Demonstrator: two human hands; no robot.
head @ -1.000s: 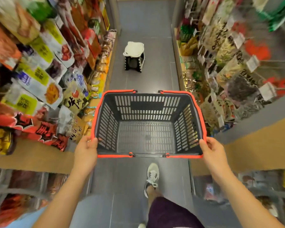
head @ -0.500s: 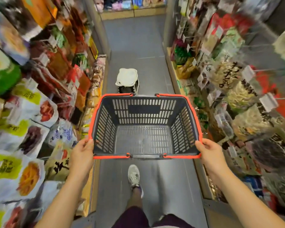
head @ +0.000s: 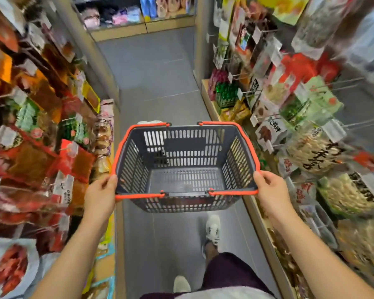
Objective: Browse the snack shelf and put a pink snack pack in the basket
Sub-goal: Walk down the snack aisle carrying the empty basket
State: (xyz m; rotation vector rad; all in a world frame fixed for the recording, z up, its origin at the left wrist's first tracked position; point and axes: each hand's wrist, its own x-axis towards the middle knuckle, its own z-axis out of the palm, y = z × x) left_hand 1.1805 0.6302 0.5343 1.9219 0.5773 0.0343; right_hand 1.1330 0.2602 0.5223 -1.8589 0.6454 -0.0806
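left hand [head: 99,196] is wrapped round the near left corner of the basket [head: 181,145], thumb up on the orange rim and the other fingers tucked under out of sight. right hand [head: 272,194] does the same thing on the near right corner, thumb on the rim. so both hands are clamped on it and the basket hangs between them out in front of the body, over the grey aisle floor [head: 156,67], tipped a bit so the far wall sits higher. its slotted bottom is in plain view. pink stuff: there's a row of pinkish packs [head: 119,18] on the low shelf at the far end of the aisle, well apart from both hands and way past the basket, but it's too blurry to tell what they are. hanging snack bags on the left rack [head: 41,126] sit just beside the left forearm, mostly red and orange, and the right rack [head: 300,126] has clear and green bags near the right hand. white top of a stool [head: 149,122] peeks out just behind the basket's far rim. one white shoe [head: 213,229] is forward on the floor below the basket.
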